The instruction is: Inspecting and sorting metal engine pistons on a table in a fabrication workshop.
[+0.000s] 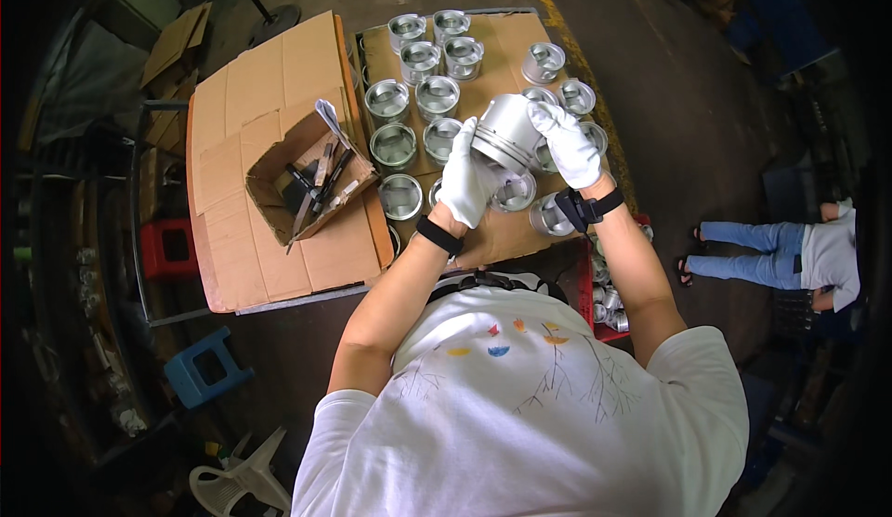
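A silver engine piston is held up in front of me, tilted, above the cardboard-covered table. My left hand, in a white glove, grips its lower left side near the ring grooves. From the upper right, my gloved right hand clasps the other side of the piston. Beneath and around my hands stand more pistons, among them one in the rows on the left and another at the far right. Some pistons are partly hidden behind my hands.
Left on the table, stacked cardboard carries an open box of pens and small tools. Beside my right forearm is a red crate of metal parts. A blue stool and a white chair stand lower left. Another person is at right.
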